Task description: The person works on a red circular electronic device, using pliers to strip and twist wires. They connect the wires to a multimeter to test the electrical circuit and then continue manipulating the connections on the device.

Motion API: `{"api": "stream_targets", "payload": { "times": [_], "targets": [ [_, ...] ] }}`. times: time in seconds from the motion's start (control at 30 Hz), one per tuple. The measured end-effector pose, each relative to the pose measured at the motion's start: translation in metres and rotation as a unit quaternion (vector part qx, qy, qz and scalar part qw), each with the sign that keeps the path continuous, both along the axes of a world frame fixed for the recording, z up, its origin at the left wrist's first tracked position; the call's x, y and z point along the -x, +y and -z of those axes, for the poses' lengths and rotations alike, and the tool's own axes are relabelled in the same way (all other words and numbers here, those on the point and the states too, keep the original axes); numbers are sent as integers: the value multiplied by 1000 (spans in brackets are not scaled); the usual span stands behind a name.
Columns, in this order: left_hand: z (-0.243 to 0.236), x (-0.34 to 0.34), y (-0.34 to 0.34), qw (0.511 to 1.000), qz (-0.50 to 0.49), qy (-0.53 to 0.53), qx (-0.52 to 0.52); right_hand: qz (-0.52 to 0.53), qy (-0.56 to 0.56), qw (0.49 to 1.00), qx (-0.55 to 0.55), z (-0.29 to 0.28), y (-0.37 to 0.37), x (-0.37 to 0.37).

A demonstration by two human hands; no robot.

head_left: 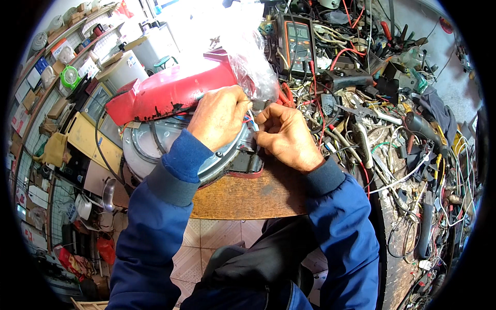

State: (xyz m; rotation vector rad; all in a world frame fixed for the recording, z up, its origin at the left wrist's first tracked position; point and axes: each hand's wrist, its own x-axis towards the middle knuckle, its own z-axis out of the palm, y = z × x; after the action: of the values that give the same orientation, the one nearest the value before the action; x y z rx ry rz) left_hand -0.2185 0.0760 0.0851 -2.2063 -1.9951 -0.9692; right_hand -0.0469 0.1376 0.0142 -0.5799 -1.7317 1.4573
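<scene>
An opened appliance with a red plastic housing (181, 93) and a round grey base (139, 150) lies at the far edge of the brown wooden table (248, 199). My left hand (219, 116) reaches over the round base, its fingers pinched on a thin wire. Just to its right, my right hand (288, 137) is closed with thumb and forefinger on a wire too. Between the fingertips run short thin wires (251, 120), pale and red-blue. The exact ends in my fingers are partly hidden.
Behind the right hand stands a multimeter (298, 44) with red leads. Heaps of cables, tools and parts cover the bench (395, 206) on the right. Clear plastic bags (253, 67) lie behind the red housing. Loaded shelves (51, 77) line the left side.
</scene>
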Motion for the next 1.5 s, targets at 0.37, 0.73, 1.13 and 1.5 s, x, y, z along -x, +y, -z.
{"api": "stream_targets", "payload": {
  "times": [0.37, 0.73, 1.13, 1.5],
  "targets": [
    [5, 5, 6, 997, 38, 59, -43, 21, -26, 999, -44, 3, 5, 1],
    [-2, 3, 6, 998, 28, 55, -4, 21, -5, 1000, -10, -5, 8, 2],
    [1, 2, 12, 998, -1, 68, -3, -22, 14, 995, 100, -18, 21, 8],
    [7, -4, 12, 995, 6, 90, -39, -35, -5, 990, 138, -18, 26, 6]
  ]
}}
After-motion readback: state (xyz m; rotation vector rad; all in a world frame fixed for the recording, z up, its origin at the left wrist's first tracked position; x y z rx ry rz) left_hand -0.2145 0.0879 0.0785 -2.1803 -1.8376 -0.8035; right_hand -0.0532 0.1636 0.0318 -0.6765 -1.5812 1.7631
